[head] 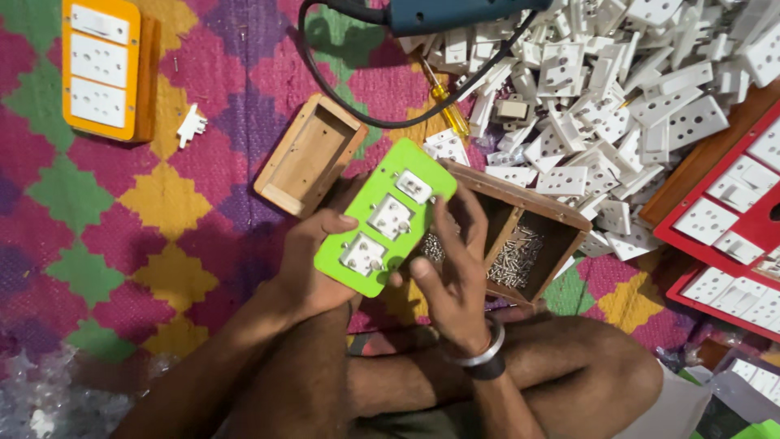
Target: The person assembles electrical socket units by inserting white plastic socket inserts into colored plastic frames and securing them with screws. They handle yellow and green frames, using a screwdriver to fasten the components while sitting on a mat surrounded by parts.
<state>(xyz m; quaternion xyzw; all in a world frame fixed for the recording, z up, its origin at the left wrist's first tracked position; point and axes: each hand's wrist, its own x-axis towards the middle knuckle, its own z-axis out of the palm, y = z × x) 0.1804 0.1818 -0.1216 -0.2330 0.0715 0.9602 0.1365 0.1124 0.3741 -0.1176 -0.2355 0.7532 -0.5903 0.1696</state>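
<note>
The left hand [313, 264] covers the lower left edge of the green plate [386, 223]; its fingers lie hidden beneath it. The right hand [455, 272] hides part of the screws [516, 256] in the wooden box [561, 215] beyond its fingertips. The top edge cuts off the blue drill [455, 12].
</note>
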